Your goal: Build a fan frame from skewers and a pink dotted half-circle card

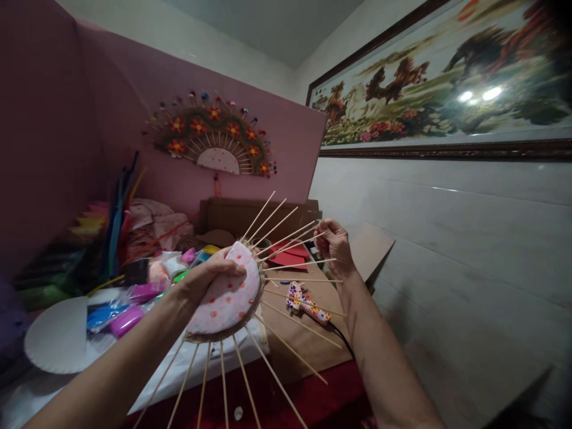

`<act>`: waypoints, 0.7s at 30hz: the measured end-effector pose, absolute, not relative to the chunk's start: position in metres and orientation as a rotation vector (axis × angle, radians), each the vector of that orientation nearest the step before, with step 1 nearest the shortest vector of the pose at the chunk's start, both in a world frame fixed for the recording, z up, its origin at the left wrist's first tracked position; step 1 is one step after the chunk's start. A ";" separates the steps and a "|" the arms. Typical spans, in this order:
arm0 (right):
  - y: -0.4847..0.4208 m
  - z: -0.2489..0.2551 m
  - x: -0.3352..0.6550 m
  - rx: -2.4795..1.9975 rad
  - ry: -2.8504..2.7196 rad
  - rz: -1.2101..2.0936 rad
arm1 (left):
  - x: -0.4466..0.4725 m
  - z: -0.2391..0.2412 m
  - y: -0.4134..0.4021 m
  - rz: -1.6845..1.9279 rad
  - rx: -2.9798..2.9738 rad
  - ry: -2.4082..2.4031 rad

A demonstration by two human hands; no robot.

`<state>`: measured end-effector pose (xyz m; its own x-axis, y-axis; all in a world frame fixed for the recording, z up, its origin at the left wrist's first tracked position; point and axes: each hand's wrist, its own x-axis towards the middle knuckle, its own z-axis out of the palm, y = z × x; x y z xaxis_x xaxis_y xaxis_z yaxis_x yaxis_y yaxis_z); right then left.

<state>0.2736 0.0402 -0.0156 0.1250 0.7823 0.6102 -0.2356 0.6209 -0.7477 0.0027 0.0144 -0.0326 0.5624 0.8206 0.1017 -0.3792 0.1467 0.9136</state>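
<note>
My left hand [214, 271] grips a half-round fan base [232, 292], covered in pink fabric with small red prints and edged with twine. Its thumb lies across the fabric face. Thin wooden sticks [295, 280] radiate from the curved edge, several toward the right and several downward. At the tips of the upper right sticks is my right hand [333, 244], its fingers pinched together. Whether they hold a stick tip or something finer, I cannot make out. Beneath the sticks, a flower-patterned glue gun [306, 302] with a black cord lies on brown cardboard [290, 351].
A finished-looking flowered fan [212, 134] hangs on the pink panel. Colourful packets [134, 307] and a white cut disc [56, 336] lie at left. Red sheets [288, 255] are behind the glue gun. A framed horse picture [402, 89] hangs on the right wall.
</note>
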 end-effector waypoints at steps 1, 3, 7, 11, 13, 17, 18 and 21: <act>0.042 -0.019 0.273 -0.550 -1.229 0.808 | 0.003 -0.032 0.013 0.923 1.108 0.480; 0.046 -0.028 0.269 -0.585 -1.205 0.840 | 0.003 -0.032 0.011 0.927 1.107 0.478; 0.056 -0.049 0.254 -0.759 -1.183 0.846 | 0.004 -0.028 0.006 0.908 1.122 0.484; 0.065 -0.062 0.232 -0.969 -1.317 0.673 | 0.006 -0.023 0.000 0.931 1.133 0.476; 0.068 -0.063 0.219 -1.027 -1.405 0.578 | 0.008 -0.021 -0.002 0.930 1.144 0.441; 0.074 -0.060 0.194 -1.024 -1.483 0.573 | 0.010 -0.021 -0.003 0.906 1.160 0.391; 0.075 -0.059 0.188 -1.017 -1.477 0.592 | 0.010 -0.021 -0.003 0.904 1.165 0.399; 0.079 -0.053 0.169 -1.006 -1.471 0.626 | 0.009 -0.019 -0.005 0.910 1.172 0.445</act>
<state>0.1695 0.0790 -0.0530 0.0595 0.8593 0.5080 0.2295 0.4835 -0.8447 0.0088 -0.0049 -0.0186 0.5816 0.7999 0.1479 -0.3749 0.1022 0.9214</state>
